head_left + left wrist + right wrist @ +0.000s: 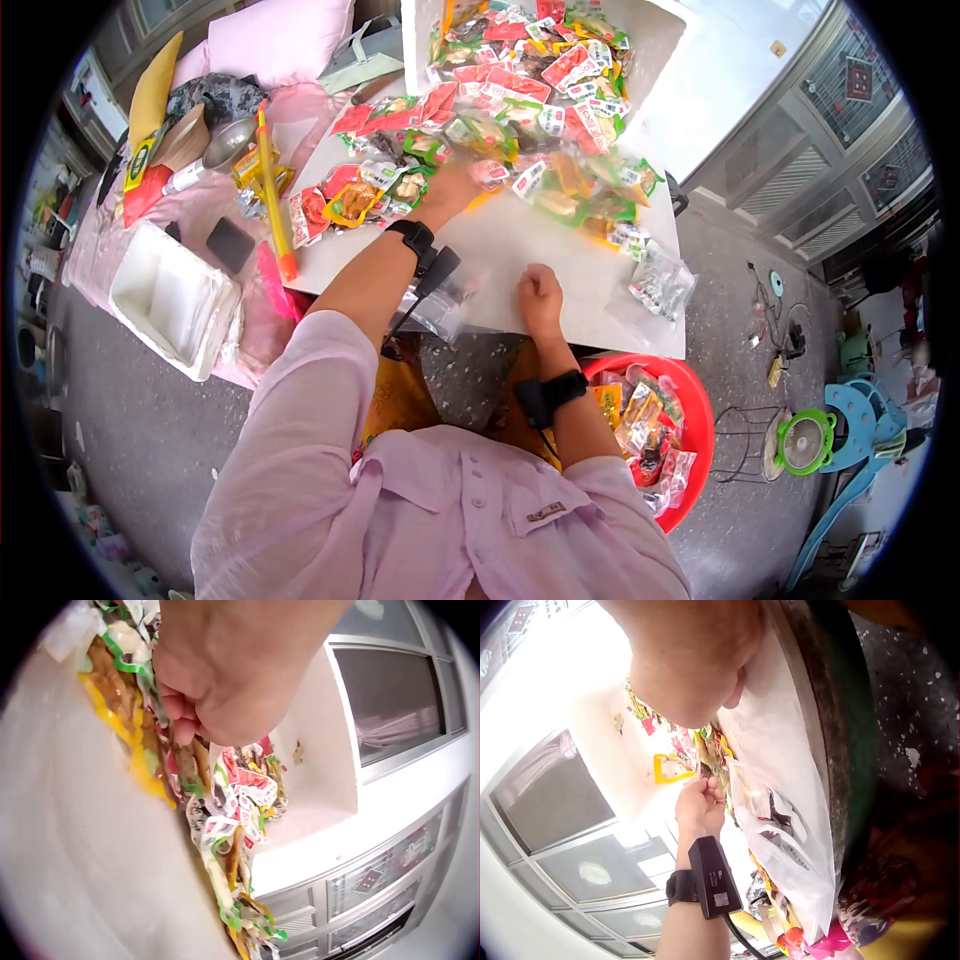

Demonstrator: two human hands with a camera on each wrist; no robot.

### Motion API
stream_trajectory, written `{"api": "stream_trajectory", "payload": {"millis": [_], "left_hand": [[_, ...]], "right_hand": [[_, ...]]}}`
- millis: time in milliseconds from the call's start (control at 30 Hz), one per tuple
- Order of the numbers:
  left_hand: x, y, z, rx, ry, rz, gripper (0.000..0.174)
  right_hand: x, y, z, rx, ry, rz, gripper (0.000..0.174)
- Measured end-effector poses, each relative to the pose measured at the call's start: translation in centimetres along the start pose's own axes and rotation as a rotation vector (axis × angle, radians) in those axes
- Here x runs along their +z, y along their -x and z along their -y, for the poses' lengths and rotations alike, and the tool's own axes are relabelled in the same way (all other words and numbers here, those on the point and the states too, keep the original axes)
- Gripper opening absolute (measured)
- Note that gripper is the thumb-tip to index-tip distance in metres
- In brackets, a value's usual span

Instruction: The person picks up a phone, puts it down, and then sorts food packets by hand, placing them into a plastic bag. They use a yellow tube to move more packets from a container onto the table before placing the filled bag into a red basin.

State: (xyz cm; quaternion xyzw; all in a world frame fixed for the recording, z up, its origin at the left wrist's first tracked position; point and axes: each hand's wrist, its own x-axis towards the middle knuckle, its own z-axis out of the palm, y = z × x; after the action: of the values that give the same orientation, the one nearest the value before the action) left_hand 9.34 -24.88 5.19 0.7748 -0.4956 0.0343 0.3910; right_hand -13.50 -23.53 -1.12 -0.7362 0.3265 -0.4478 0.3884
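My left hand [452, 192] reaches over the table into a spread of sealed snack packets [480, 135]. Its fingers curl at a yellow-edged packet [660, 769], which shows by the fingertips in the right wrist view. From the left wrist, the bent fingers [182, 720] pinch down among brown and green packets, and the palm hides part of what they hold. My right hand [540, 300] is curled into a fist near the table's front edge, with nothing showing in it. Packets to the right of the left hand [580, 190] are blurred.
A white foam box [660, 60] full of packets lies tipped at the table's back. Clear plastic bags [662, 283] lie at right and front. A red basin [700, 420] of packets stands below right. An empty foam box [150, 290] and a yellow tube [270, 190] are at left.
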Motion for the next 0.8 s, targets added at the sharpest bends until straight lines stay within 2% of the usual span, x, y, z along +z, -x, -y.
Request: {"api": "stream_trajectory", "payload": {"millis": [67, 100, 133, 167, 267, 333, 367, 467, 500, 567, 600, 667, 700, 800], "left_hand": [[-1.4, -0.3, -0.1, 0.131, 0.014, 0.019, 0.01], [-2.1, -0.3, -0.3, 0.208, -0.033, -0.056, 0.009], [-3.6, 0.1, -1.3, 0.24, -0.033, -0.041, 0.009], [-5.4, 0.6, -2.6, 0.272, -0.034, -0.026, 0.009], [-9.0, 2.5, -5.6, 0.387, -0.127, 0.069, 0.009], [-10.3, 3.9, -6.8, 0.5, -0.212, 0.143, 0.009], [-11.4, 5.1, -8.6, 0.569, -0.172, 0.116, 0.007], [-11.6, 7.7, -10.3, 0.658, -0.226, 0.194, 0.004], [-11.6, 8.1, -10.9, 0.676, -0.126, 0.179, 0.003], [-12.7, 8.8, -11.9, 0.601, -0.15, 0.164, 0.005], [-13.1, 8.8, -12.3, 0.567, -0.161, 0.155, 0.006], [-13.6, 9.1, -12.4, 0.497, 0.054, 0.103, 0.008], [-13.9, 9.2, -12.3, 0.462, 0.162, 0.082, 0.009], [-15.0, 9.2, -12.3, 0.266, 0.278, 0.333, 0.011]], "right_hand": [[0.1, 0.5, 0.3, -0.025, -0.002, -0.003, 0.013], [0.1, 0.5, 0.1, -0.046, -0.001, 0.0, 0.014], [0.0, 0.1, 0.0, -0.077, -0.005, -0.001, 0.014], [-0.3, 0.0, 0.5, -0.043, -0.018, 0.041, 0.02], [-1.3, -0.8, 4.7, -0.125, 0.071, -0.011, 0.03], [-1.9, -1.6, 8.2, -0.359, 0.227, -0.038, 0.035], [-2.2, -1.9, 9.9, -0.478, 0.304, -0.053, 0.038], [-2.9, -2.2, 14.1, -0.448, 0.264, 0.24, 0.037], [-3.0, -2.0, 14.0, -0.417, 0.279, 0.214, 0.035], [-3.4, -1.5, 13.7, -0.354, 0.31, 0.161, 0.031], [-3.8, -1.5, 13.5, -0.249, 0.203, 0.117, 0.029], [-4.9, -1.2, 13.1, -0.037, -0.009, 0.03, 0.026], [-5.0, -1.0, 12.7, -0.036, -0.09, -0.047, 0.029], [-5.9, -0.4, 12.8, -0.154, -0.027, -0.181, 0.036]]}}
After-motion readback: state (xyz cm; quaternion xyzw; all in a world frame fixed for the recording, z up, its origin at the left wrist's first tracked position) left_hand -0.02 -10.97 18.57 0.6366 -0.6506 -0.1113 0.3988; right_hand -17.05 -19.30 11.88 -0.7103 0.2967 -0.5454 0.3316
